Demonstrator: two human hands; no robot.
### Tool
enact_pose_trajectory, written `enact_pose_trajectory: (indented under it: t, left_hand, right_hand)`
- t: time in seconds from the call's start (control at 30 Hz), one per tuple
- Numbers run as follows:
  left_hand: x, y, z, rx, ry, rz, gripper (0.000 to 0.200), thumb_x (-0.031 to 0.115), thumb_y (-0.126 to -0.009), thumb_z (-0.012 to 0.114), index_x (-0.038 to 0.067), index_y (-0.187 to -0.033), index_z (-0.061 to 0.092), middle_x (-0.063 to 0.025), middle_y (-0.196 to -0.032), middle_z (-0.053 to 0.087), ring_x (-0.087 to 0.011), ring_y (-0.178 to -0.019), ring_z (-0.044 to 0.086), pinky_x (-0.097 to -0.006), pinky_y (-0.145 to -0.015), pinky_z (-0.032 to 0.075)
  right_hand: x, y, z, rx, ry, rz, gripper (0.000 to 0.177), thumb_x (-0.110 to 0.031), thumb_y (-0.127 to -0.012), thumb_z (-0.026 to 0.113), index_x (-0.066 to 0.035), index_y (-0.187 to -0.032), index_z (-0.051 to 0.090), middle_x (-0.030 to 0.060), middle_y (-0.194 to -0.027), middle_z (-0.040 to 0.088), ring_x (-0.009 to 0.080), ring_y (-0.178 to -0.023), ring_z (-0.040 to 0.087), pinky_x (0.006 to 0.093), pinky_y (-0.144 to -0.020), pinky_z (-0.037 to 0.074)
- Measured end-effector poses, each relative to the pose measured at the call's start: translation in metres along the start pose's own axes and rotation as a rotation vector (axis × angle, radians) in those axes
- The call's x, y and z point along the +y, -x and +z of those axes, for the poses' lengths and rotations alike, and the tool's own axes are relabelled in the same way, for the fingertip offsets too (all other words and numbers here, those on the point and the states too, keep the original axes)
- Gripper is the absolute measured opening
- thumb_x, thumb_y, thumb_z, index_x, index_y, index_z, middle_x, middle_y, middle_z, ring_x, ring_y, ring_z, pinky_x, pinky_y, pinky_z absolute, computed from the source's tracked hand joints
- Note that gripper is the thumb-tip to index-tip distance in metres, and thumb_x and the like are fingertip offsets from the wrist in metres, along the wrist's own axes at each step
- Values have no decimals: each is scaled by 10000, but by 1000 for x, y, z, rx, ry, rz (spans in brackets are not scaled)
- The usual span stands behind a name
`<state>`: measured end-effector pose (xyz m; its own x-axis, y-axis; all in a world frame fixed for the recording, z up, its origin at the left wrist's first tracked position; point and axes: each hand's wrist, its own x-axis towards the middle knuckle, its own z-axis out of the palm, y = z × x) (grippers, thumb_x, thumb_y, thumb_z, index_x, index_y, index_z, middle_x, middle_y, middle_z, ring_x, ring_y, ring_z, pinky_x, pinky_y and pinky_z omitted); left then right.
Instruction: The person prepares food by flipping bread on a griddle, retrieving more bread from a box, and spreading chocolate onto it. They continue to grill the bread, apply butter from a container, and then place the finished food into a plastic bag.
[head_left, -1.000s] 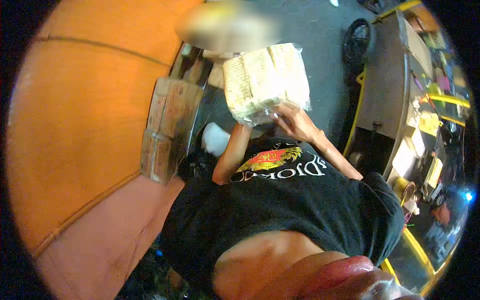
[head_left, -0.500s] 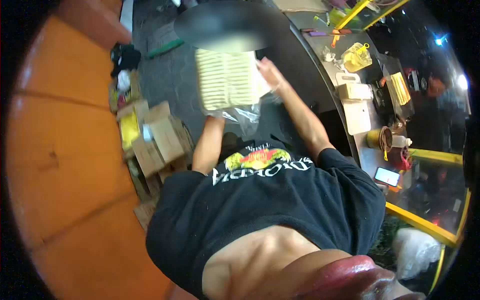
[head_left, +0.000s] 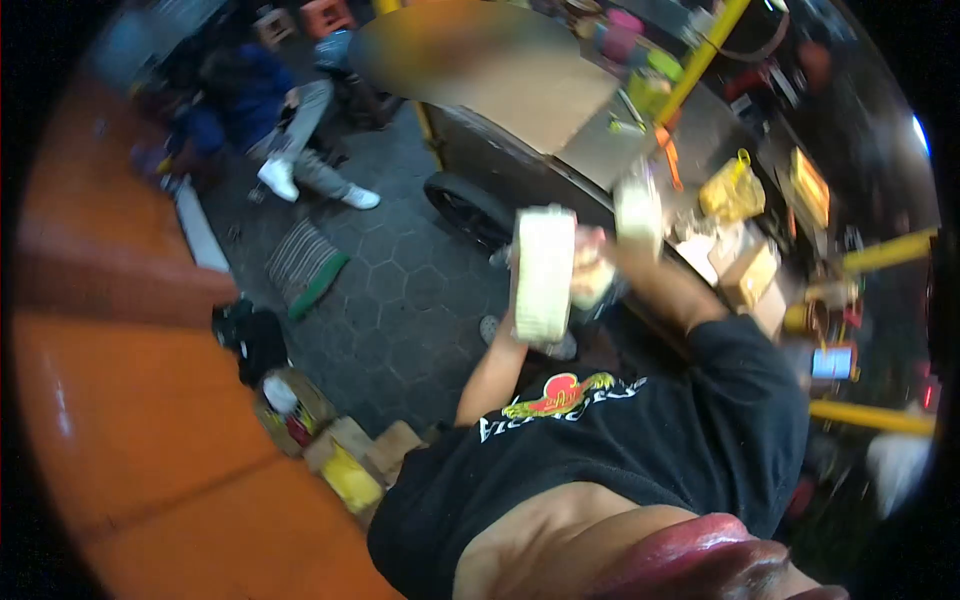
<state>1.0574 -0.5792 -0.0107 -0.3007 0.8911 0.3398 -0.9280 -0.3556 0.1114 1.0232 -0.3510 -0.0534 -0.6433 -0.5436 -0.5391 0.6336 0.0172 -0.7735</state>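
Observation:
A pale stack of sliced bread stands upright in clear plastic in front of my body. My left hand grips it from behind and below, with most of the fingers hidden by the stack. My right hand is to the right of that stack, beside the cart's edge, and motion smears its fingers. A second pale bread stack is close against the right hand. Below the hand, another pale piece shows in plastic. How the right fingers meet these pieces cannot be made out.
A metal-topped cart with a wheel stands ahead. On its right side are a yellow container, a wrapped block and a lit phone. Cardboard boxes line the orange wall. A seated person is at upper left.
My view has turned, bringing the cart's wheel and a seated person into sight. The wide bread pack between my hands now appears as separate narrow stacks. My right hand has shifted toward the cart.

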Motion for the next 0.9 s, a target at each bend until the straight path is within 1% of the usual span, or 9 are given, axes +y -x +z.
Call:
enact_pose_trajectory:
  t: [0.07, 0.2, 0.33, 0.43, 0.47, 0.6, 0.77, 0.83, 0.9]
  left_hand:
    - [52, -43, -20, -87, -255, 19, 985, 652, -741, 655, 5, -1419, 354, -202, -1308, 531, -306, -1046, 629, -422, -823, 565]
    - [127, -34, -112, 110, -10, -46, 913, 573, -764, 658, 20, -1421, 350, -208, -1312, 515, -381, -1087, 597, -513, -859, 544]
    - [143, -29, -111, 244, -52, 101, 819, 553, -830, 574, 59, -1442, 347, -201, -1332, 517, -378, -1106, 590, -523, -866, 533]
    - [168, -61, -93, 374, -72, 109, 757, 540, -875, 512, 43, -1428, 368, -197, -1299, 545, -352, -1084, 611, -484, -882, 535]
    - [181, -78, -94, 433, -114, 41, 741, 537, -880, 507, 35, -1412, 390, -190, -1291, 557, -343, -1099, 606, -480, -911, 521]
    - [225, -174, -97, 549, -337, 63, 637, 502, -944, 450, 4, -1342, 466, -178, -1215, 611, -306, -1040, 641, -451, -916, 525]
    - [272, -242, -139, 561, -323, -11, 599, 524, -940, 451, 32, -1268, 549, -144, -1135, 653, -273, -956, 667, -410, -843, 553]
    - [283, -258, -164, 539, -318, 26, 626, 549, -914, 473, 44, -1279, 545, -131, -1136, 648, -264, -970, 658, -404, -842, 549]
    - [285, -262, -177, 621, -367, 100, 626, 544, -913, 478, 47, -1288, 538, -126, -1140, 645, -258, -987, 651, -398, -851, 545]
  right_hand:
    - [-27, 19, -55, 102, 64, 44, 503, -320, -1003, 475, -1, -1390, 432, 122, -1385, 513, 216, -1222, 537, 376, -1046, 436]
    - [17, 82, -103, 311, -257, 19, 501, -318, -1003, 477, 0, -1387, 435, 122, -1381, 517, 216, -1219, 538, 373, -1046, 437]
    - [98, 82, -42, 204, -1129, -569, 499, -317, -1002, 478, 2, -1384, 437, 121, -1376, 521, 215, -1216, 539, 370, -1045, 437]
    - [33, 68, 25, -39, -1120, -907, 405, -281, -1019, 436, -26, -1328, 492, 115, -1302, 569, 223, -1156, 574, 375, -1026, 449]
    - [49, 52, 10, 190, -1210, -784, 513, -432, -966, 484, -19, -1264, 547, 166, -1093, 671, 283, -947, 677, 445, -869, 546]
    - [-84, 55, -24, 746, -923, -883, 514, -378, -975, 483, -16, -1339, 481, 152, -1257, 603, 269, -1082, 631, 414, -965, 496]
    - [-187, 56, -92, 500, -980, -890, 644, -467, -982, 421, -7, -1428, 357, 179, -1389, 484, 289, -1242, 516, 431, -1009, 454]
    - [-260, 37, -94, -408, -672, -1188, 620, -479, -994, 340, -31, -1423, 366, 193, -1415, 447, 368, -1250, 490, 523, -992, 458]
    - [-298, 26, -112, -434, -701, -1278, 600, -459, -997, 329, -39, -1424, 365, 200, -1418, 438, 382, -1253, 482, 539, -1000, 448]
